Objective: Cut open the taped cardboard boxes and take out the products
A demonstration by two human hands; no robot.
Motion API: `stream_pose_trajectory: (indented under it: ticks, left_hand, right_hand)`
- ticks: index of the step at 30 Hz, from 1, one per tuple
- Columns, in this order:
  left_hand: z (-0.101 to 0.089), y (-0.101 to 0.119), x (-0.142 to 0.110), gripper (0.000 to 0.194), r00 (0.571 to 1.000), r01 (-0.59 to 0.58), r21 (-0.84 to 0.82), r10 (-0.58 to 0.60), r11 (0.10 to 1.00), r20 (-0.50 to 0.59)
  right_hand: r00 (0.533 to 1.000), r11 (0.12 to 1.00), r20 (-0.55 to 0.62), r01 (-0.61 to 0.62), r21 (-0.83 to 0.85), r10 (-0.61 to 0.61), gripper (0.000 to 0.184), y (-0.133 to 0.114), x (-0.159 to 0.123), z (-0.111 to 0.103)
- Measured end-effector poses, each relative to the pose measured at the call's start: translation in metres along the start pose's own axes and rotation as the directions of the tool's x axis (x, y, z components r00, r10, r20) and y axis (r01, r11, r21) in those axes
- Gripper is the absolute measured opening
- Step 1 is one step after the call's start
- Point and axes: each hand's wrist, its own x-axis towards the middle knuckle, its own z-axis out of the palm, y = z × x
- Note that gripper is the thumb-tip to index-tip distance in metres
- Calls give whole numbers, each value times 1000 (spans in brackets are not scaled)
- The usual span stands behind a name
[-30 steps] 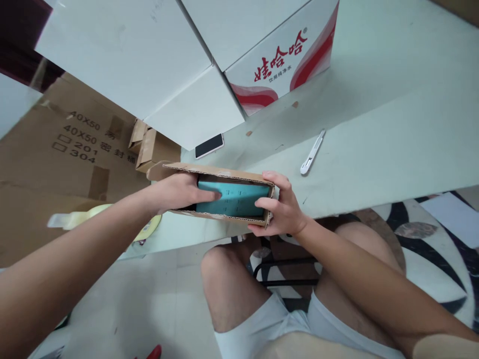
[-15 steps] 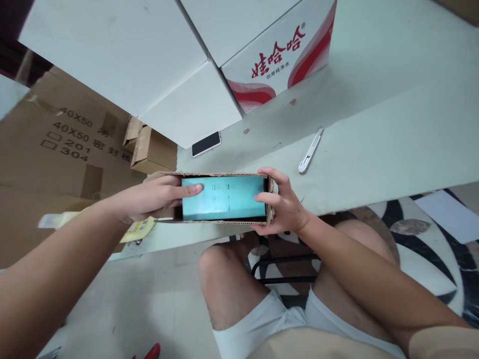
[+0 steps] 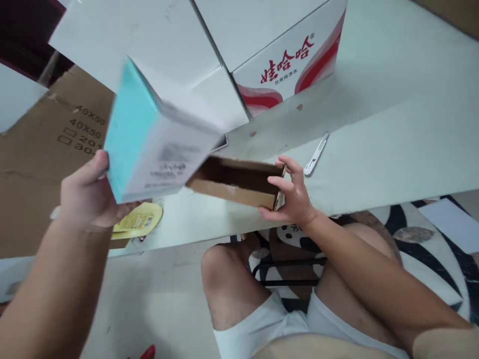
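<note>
Clock positions are taken from the small carton (image 3: 247, 195), seen from the wearer's side.

Left hand (image 3: 88, 192): fingers grasping the lower left corner of a turquoise-and-white box (image 3: 149, 144), thumb on the turquoise face. The box is raised and tilted at 10 o'clock, its lower right part overlapping the carton's far end in view; contact between the two cannot be told. Right hand (image 3: 290, 192): fingers grasping the carton's near-3 o'clock end, one finger reaching over the opening. The carton is held over the counter (image 3: 392, 134), brown interior exposed.

Surroundings: a white utility knife (image 3: 317, 153) lies between 2 and 3 o'clock, just beyond the right hand. A plain white carton (image 3: 168, 45) stands at 11, partly screened by the raised box, as is a flat dark object (image 3: 221, 143), of which only an edge shows. A yellow pouch (image 3: 138, 219) is between 8 and 9, just beside the left hand. A red item (image 3: 148, 352) is cut off at 7.

Markings: the printed white carton (image 3: 277, 50) at 1 o'clock reads "娃哈哈®" in red, with "饮用纯净水" smaller beneath. The large brown carton (image 3: 45, 129), between 9 and 10, shows "40X50" twice, "201" and a partly covered "30". The pouch carries a barcode; its small print is illegible. Print on the raised box is blurred.
</note>
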Motion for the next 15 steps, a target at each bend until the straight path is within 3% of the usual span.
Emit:
stream_pose_trajectory:
  ticks: [3,5,11,13,15]
  left_hand:
    - [20,-17,2,44,975,-149,-227,181,962,128]
    - [34,-35,7,47,960,-150,-339,219,929,175]
    - [77,-102,18,60,988,-54,-431,111,901,109]
    - [89,-121,17,64,992,-16,-451,69,892,101]
    - [100,-138,16,63,995,-15,-492,61,870,78]
  right_hand:
    - [996,983,-66,-69,-171,58,71,7,7,1]
    - [987,953,-126,-133,-273,102,69,16,14,-1]
    - [933,868,-283,-321,-378,222,76,54,37,-18]
    - [918,845,-345,-335,-417,193,79,55,41,-25]
    - [929,861,-361,-252,-442,87,67,41,38,-26]
